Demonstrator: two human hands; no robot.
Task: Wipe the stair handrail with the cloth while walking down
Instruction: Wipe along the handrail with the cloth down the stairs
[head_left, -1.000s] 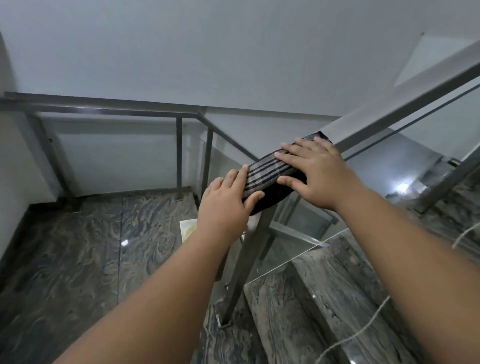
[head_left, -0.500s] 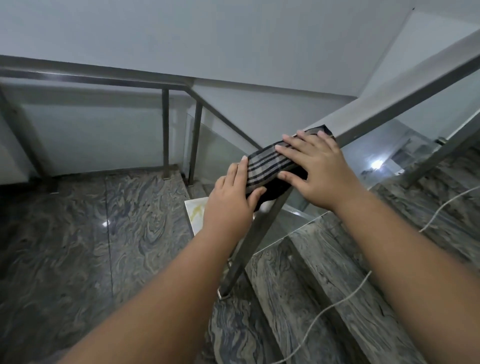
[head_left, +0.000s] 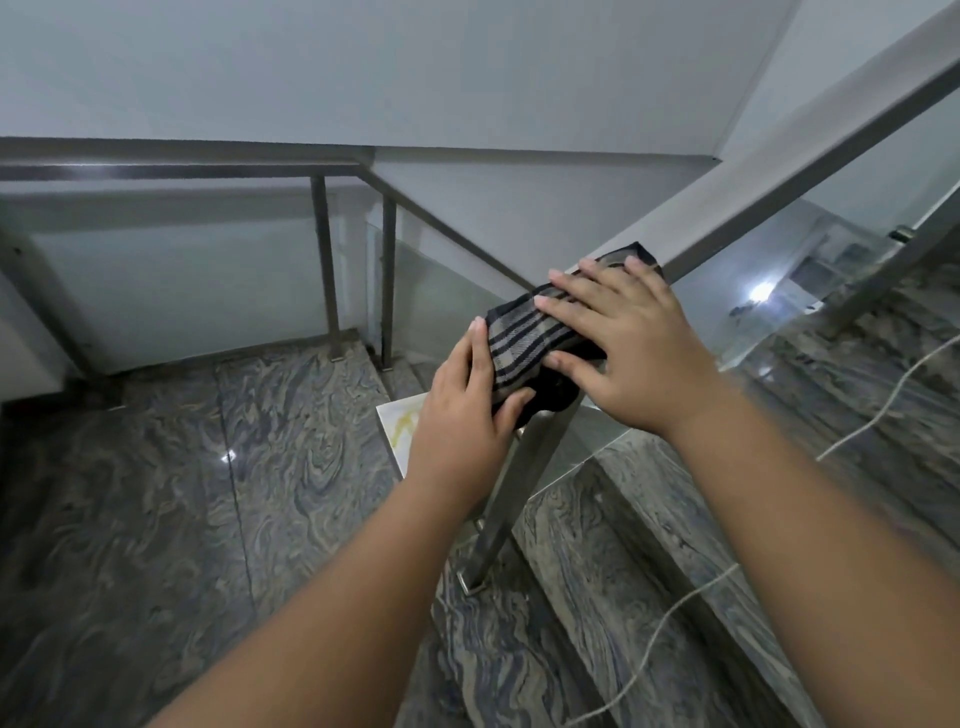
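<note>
Head view: cloth (head_left: 524, 340) wrapped over the lower end of the handrail (head_left: 769, 176), above its post; left hand (head_left: 462, 415) clamped on the cloth's end, right hand (head_left: 623, 332) pressed flat, fingers spread; this flight looks nearly wiped; the far descending rail seems left.

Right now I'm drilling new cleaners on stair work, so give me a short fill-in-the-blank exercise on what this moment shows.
1. The striped cloth is draped over the lower end of the metal ____.
2. The right hand lies ____ on top of the cloth.
3. The left hand grips the cloth's lower end, above a slanted metal ____.
4. A thin white ____ trails across the marble steps.

Missing words: handrail; flat; post; cord
</note>
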